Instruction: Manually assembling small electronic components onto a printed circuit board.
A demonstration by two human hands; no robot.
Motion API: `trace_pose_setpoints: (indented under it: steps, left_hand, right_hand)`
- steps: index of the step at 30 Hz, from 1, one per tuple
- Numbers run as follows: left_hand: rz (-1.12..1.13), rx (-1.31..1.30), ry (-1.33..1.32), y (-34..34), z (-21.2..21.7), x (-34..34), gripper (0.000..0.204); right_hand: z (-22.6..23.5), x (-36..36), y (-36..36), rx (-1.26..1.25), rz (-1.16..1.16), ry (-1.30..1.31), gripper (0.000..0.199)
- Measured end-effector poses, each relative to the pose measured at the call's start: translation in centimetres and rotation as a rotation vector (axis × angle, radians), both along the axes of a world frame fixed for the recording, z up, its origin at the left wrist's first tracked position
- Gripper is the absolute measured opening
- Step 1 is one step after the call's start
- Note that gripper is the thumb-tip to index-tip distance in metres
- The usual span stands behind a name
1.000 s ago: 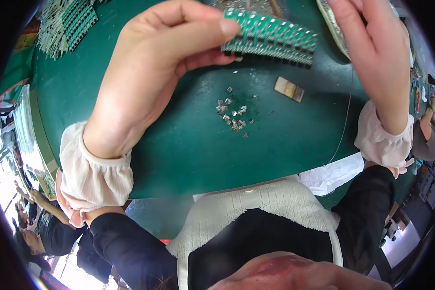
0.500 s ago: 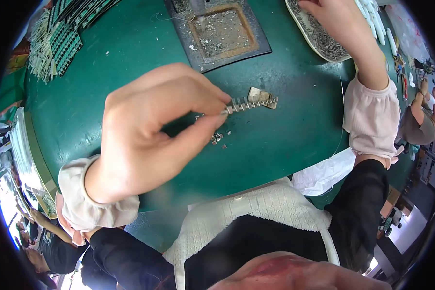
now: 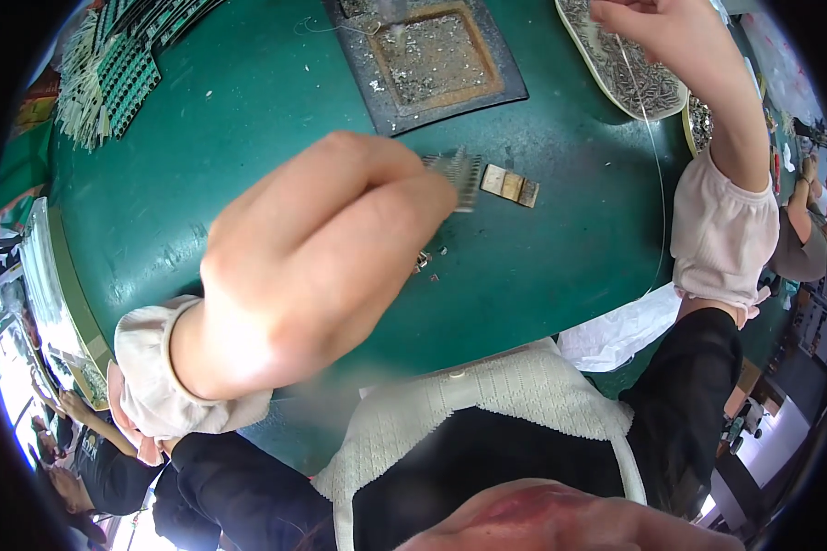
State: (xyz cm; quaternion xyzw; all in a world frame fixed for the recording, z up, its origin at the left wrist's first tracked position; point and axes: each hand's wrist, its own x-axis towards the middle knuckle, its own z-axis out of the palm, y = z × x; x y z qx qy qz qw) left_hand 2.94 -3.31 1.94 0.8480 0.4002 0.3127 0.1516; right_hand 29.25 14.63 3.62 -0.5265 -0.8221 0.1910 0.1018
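Observation:
My left hand [image 3: 317,262] is over the middle of the green table, its fingers closed on a comb-like metal pin strip [image 3: 469,179]. The strip's fine teeth show beyond the fingertips; its other end is hidden. Just right of it lies a small block [image 3: 510,185], pale with darker bands. Below the fingers are tiny metal bits [image 3: 423,262], partly covered by the hand. At the upper right, my right hand [image 3: 675,37] is above a tray of small metal pins [image 3: 629,78]. Its fingers are pinched, and a thin wire [image 3: 660,174] trails from them toward the table edge.
A dark metal plate with a debris-covered recessed pan [image 3: 441,60] is at the back. Bundles of green strips [image 3: 124,87] lie at the far left. Another container of pins [image 3: 698,124] sits beside the tray. A white plastic bag [image 3: 616,331] hangs by the front edge. People sit at both sides.
My left hand has rolled over, turning the strip so its teeth fan out, and the block beside it is uncovered. My right hand has shifted slightly right, and more wire shows.

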Motion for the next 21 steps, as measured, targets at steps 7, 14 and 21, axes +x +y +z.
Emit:
trace_pose_setpoints:
  steps: [7, 14, 21]
  left_hand:
    - [0.066, -0.236, -0.292, 0.6, -0.9, -0.3, 0.030]
    - [-0.021, 0.435, -0.038, -0.2, -2.0, 0.6, 0.035]
    - [-0.007, 0.475, -0.095, 0.1, -2.6, 0.9, 0.034]
  right_hand:
    - [1.8, -1.8, -3.3, -0.617, 0.087, 0.454, 0.012]
    - [-0.5, -2.8, -6.5, -0.712, 0.431, 0.711, 0.012]
    - [-0.7, -3.3, -7.9, -0.677, 0.418, 0.654, 0.011]
